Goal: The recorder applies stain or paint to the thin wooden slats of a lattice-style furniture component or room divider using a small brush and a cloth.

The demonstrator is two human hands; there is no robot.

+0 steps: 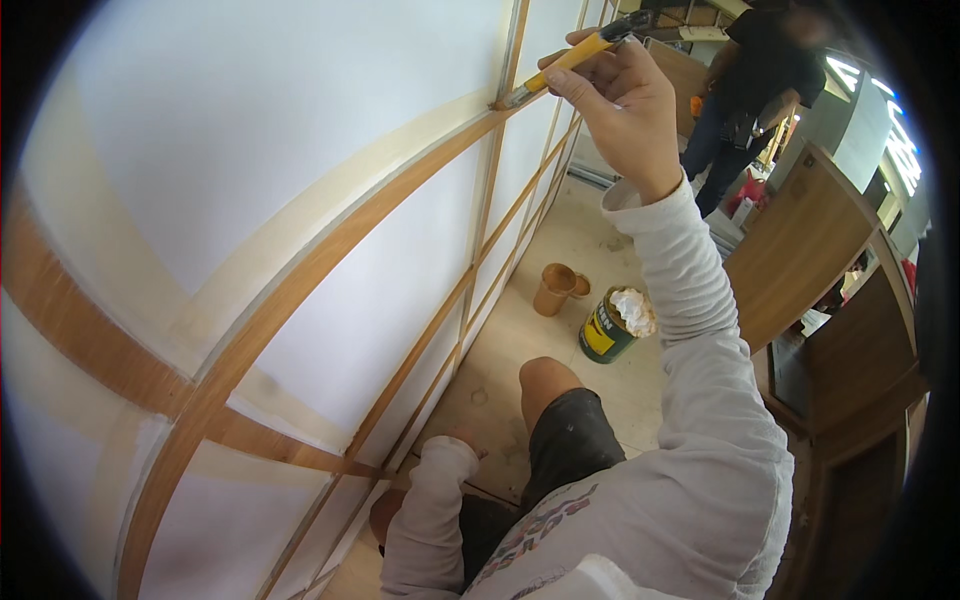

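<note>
My right hand (635,120) is raised at the upper middle, its fingers pinched round a paintbrush (577,58) with a yellow handle and a black end. The brush's lower tip touches a wooden strip (440,148) on the panel wall, at a joint between strips. Pale masking tape (330,190) runs along the strip on the white panel (250,90). Low down beside my knee is my left hand (468,437), near the wall's lower part. Only a bit of it shows past the white cuff, and its fingers are hidden.
On the tiled floor stand a brown cup (553,290) and a green and yellow can (603,333) with crumpled white material (634,310) on top. Wooden cabinets (800,255) rise at the right. Another person (765,65) in dark clothes stands at the back right.
</note>
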